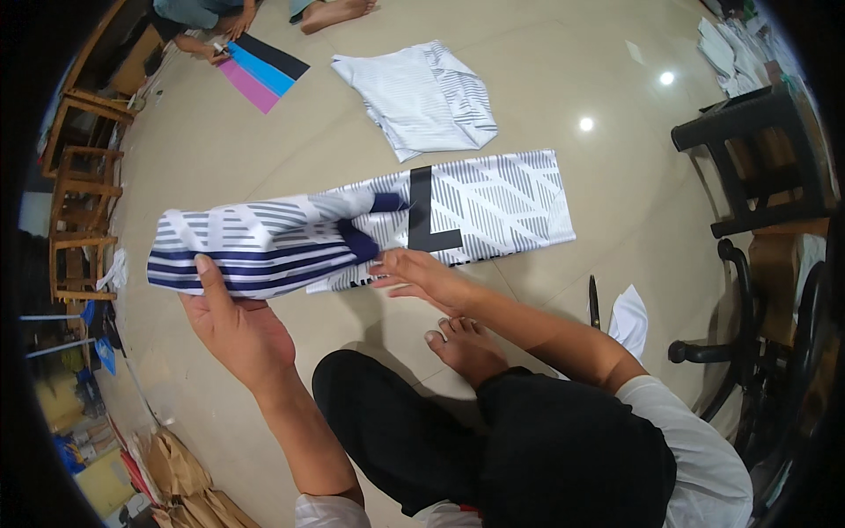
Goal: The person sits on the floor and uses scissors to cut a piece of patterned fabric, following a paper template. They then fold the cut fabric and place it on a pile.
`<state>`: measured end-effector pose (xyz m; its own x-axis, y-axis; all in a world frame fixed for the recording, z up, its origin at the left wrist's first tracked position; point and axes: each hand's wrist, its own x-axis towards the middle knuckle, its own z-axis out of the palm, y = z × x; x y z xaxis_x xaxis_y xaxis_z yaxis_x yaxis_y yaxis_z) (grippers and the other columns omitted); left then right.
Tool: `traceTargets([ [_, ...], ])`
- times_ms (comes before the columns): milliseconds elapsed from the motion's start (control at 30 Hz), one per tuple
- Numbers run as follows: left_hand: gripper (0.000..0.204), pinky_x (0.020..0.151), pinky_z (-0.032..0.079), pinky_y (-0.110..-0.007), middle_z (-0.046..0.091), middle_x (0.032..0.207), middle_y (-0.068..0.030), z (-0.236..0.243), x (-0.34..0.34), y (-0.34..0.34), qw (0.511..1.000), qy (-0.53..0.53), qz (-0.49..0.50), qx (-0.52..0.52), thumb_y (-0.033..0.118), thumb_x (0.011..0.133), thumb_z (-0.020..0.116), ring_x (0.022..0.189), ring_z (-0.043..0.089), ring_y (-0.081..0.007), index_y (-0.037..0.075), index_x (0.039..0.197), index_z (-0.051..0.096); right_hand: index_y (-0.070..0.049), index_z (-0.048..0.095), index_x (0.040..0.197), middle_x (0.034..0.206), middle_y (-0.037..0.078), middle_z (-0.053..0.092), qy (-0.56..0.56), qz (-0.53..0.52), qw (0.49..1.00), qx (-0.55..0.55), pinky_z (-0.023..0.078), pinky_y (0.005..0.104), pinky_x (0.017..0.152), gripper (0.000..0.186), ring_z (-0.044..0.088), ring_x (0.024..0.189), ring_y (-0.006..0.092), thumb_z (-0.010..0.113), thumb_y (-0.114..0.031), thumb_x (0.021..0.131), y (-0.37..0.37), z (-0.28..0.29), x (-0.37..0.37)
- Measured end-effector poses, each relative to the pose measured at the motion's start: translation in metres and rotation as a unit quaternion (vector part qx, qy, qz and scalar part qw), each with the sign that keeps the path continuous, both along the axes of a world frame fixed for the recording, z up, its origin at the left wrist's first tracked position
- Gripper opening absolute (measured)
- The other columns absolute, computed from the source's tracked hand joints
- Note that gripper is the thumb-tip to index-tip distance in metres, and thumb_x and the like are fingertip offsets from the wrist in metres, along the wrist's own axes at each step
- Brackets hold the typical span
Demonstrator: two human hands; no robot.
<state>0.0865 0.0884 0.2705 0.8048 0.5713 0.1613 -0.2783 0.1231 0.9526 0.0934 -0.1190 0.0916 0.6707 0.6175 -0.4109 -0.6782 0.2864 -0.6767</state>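
My left hand holds a folded striped cloth piece, thumb on top and fingers underneath. The cloth is white with grey slanted bars, navy stripes and navy ends on its right. Beside those ends is my right hand, its fingers stretched out and apart; whether they touch the cloth is unclear. Under the held cloth, a long white-and-grey patterned fabric panel with a black angular mark lies on the floor, partly covered. Farther off, a folded pale striped cloth lies on the tiles.
At the far left another person's hands are at pink, blue and black strips. A black stool and a dark chair stand right. Near my foot lie a black pen-like object and a white scrap. Wooden racks line the left.
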Motion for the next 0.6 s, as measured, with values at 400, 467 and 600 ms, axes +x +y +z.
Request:
traceTargets([
  [400,0.048,0.106,0.053,-0.046,0.059,0.146,-0.0159,-0.237,-0.024,0.064,0.92,0.342,-0.005,-0.193,-0.002,0.103,0.06,0.128,0.063,-0.0294,0.001,0.149,0.048,0.003,0.072,0.112,0.097,0.018,0.077,-0.178,-0.112,0.888,-0.41,0.059,0.0395,0.08,0.029,0.075,0.085,0.0263,0.079,-0.018,0.093,-0.005,-0.085,0.081],
  [467,0.051,0.107,0.051,-0.044,0.058,0.145,-0.0178,-0.247,-0.038,0.069,0.896,0.404,-0.029,-0.184,0.0,0.1,0.066,0.128,0.062,-0.0293,-0.002,0.148,0.048,0.003,0.07,0.115,0.098,0.021,0.076,-0.236,-0.121,0.848,-0.459,0.059,0.0393,0.08,0.032,0.075,0.086,0.029,0.079,-0.018,0.092,-0.013,-0.09,0.071],
  [600,0.066,0.116,0.043,-0.044,0.051,0.15,-0.0233,-0.249,-0.032,0.084,0.892,0.443,0.036,0.087,0.009,0.094,0.077,0.137,0.054,-0.0317,-0.007,0.149,0.044,0.003,0.065,0.123,0.106,0.018,0.075,-0.26,-0.207,0.854,-0.401,0.058,0.0388,0.082,0.038,0.074,0.089,0.0287,0.079,-0.015,0.092,-0.035,-0.071,0.048],
])
